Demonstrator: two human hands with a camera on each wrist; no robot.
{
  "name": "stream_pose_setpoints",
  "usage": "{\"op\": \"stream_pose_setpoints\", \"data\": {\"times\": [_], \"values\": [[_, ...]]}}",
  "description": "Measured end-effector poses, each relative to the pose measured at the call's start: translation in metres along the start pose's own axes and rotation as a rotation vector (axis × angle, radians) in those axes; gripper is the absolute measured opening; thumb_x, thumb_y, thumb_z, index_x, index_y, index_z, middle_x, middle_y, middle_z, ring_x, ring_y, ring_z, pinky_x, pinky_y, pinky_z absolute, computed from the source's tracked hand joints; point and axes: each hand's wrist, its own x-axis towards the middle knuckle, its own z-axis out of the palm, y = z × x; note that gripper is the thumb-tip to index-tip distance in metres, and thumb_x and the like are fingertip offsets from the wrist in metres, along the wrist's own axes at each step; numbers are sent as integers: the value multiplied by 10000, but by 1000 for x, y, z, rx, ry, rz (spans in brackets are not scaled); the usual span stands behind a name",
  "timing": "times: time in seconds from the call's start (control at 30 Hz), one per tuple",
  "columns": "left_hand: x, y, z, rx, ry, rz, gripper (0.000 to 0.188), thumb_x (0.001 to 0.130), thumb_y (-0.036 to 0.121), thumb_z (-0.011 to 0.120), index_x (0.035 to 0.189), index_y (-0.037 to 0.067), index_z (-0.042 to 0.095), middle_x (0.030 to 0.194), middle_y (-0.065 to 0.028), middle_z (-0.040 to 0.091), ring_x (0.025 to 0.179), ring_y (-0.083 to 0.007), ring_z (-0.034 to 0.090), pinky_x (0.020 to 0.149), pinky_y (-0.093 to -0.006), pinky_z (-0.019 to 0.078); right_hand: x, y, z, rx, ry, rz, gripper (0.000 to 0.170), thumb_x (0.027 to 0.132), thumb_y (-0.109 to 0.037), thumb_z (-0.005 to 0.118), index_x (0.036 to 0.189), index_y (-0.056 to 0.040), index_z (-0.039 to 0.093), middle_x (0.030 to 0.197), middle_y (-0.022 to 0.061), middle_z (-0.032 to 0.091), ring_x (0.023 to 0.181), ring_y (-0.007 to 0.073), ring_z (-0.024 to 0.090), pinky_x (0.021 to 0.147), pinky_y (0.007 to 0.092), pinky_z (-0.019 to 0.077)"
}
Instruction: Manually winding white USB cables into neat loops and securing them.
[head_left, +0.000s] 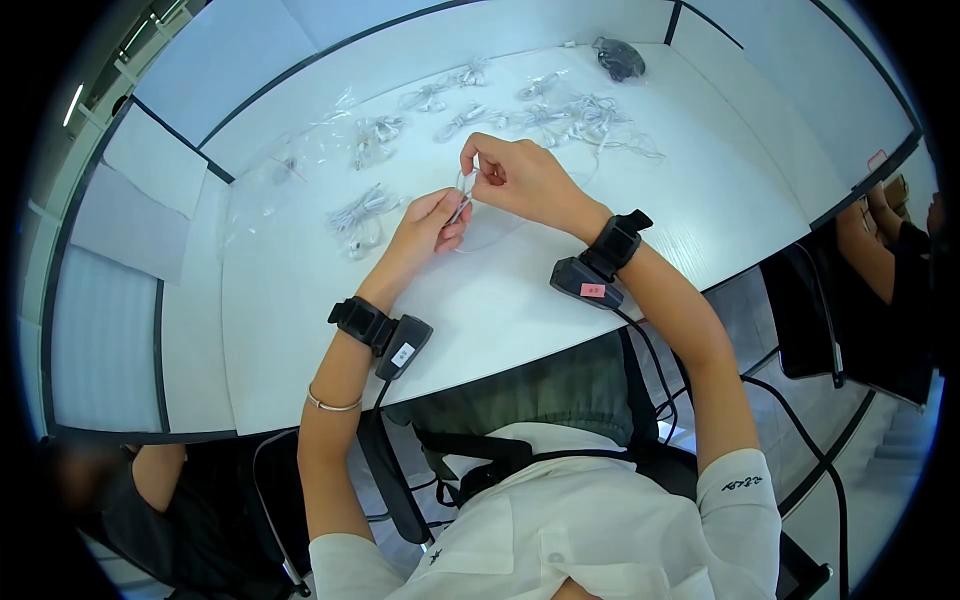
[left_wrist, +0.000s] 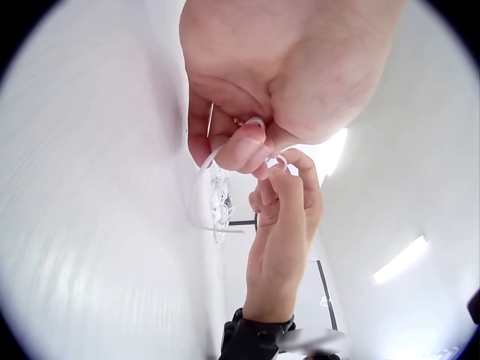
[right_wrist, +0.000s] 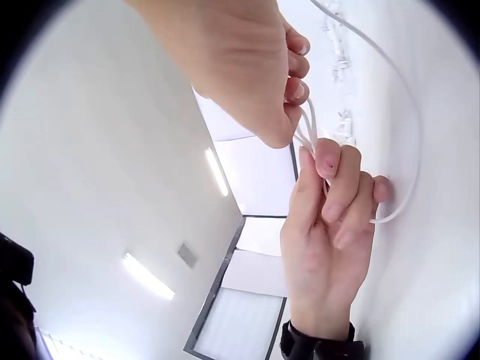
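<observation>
My left hand (head_left: 428, 228) grips a thin white cable, its fingers curled over the strands near the middle of the table. Just above it, my right hand (head_left: 532, 182) pinches the same cable between thumb and fingers. Short loops of the white cable (right_wrist: 312, 124) run between the two hands in the right wrist view. A long loose length hangs in a wide curve beside them, near the white tabletop. In the left wrist view, part of the cable (left_wrist: 198, 191) trails from under the left fingers. What lies inside the left palm is mostly hidden.
Bundled white cables (head_left: 360, 212) lie left of the hands, with several more bundles (head_left: 590, 118) farther back. A dark plastic-wrapped item (head_left: 620, 60) sits at the back right. Clear plastic (head_left: 262, 190) lies at the left. Low panels (head_left: 440, 45) border the white table (head_left: 700, 200).
</observation>
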Motion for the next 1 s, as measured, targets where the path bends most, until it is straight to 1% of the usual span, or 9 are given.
{"op": "stream_pose_setpoints", "data": {"times": [0.1,0.2,0.3,0.4,0.43,0.53,0.57,0.8,1.0], "values": [[-1,-1,0,44,-13,26,349,953,356,380,778,69,475,581,51,331,475,-53,321,614,-216,390,0,1,1,-55,31,-25,198,714,-94,586,901,-87,521,542,24,474,486,145,482,464,276,346],[-1,0,1,41,-17,42,347,955,351,374,768,72,466,583,49,330,485,-55,333,604,-207,377,0,-2,0,-90,59,-10,215,729,-113,576,944,-102,558,579,40,516,521,164,521,486,278,385],[-1,1,3,49,29,42,344,953,347,381,761,72,460,590,53,306,509,-52,309,537,-188,294,0,9,1,-107,11,-3,168,749,-134,572,900,-65,598,619,39,547,567,148,535,532,264,406],[-2,2,5,12,40,61,338,953,338,388,742,79,439,600,56,279,536,-50,282,503,-191,217,6,23,2,369,-65,75,164,770,-162,570,835,-18,612,658,33,570,630,133,552,592,246,418],[-3,4,5,15,29,73,337,952,338,390,737,81,432,604,56,275,540,-51,278,503,-191,216,6,21,0,492,-85,107,197,782,-199,555,798,-6,595,652,-7,530,605,85,476,593,210,371],[-3,7,3,11,30,96,339,950,335,395,718,89,400,615,54,266,552,-50,270,506,-193,221,4,6,-16,682,-272,353,199,788,-220,522,768,-30,580,622,-29,450,569,63,363,559,194,307],[-2,4,1,28,36,94,342,950,338,397,718,87,402,616,54,269,551,-50,270,507,-191,222,3,0,-18,636,-293,334,215,798,-246,493,757,-46,560,613,-41,379,568,61,283,540,195,258],[4,-11,-4,32,4,66,324,947,329,423,805,47,493,680,47,371,561,-42,268,500,-191,254,3,10,-2,614,-335,410,472,861,-516,465,632,-108,402,575,-17,388,514,84,365,517,217,300],[5,-12,-4,89,-36,57,288,947,322,421,862,61,505,677,48,379,578,-39,293,515,-183,258,3,14,9,610,-171,490,466,868,-468,490,623,-72,456,533,-32,360,476,73,330,466,221,276]]}}
